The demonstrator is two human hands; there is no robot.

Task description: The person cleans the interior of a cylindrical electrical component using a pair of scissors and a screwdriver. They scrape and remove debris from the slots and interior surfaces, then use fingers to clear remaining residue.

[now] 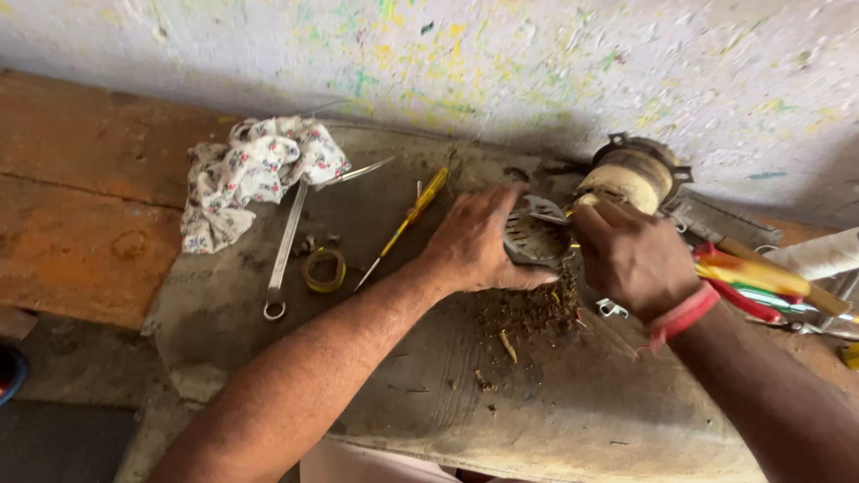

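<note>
Bare mat point(429, 394) lies open before the hands, while spanner point(284, 250), screwdriver point(404, 224) and cloth point(255, 174) crowd the left.

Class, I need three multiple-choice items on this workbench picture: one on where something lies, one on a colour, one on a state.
1. Where does the spanner lie?
A. Below the floral cloth, left of the screwdriver
B. On top of the motor winding
C. Under the right hand

2. What colour is the screwdriver handle?
A. Blue
B. Yellow
C. Black

3. How does the left hand stand with the grey slotted metal cover?
A. Apart from it
B. Gripping it
C. Flat on the wall

Answers: 1 A, the spanner runs down from the cloth's edge. 2 B, the handle is yellow. 3 B, the hand wraps the cover while the right hand works at it.
</note>
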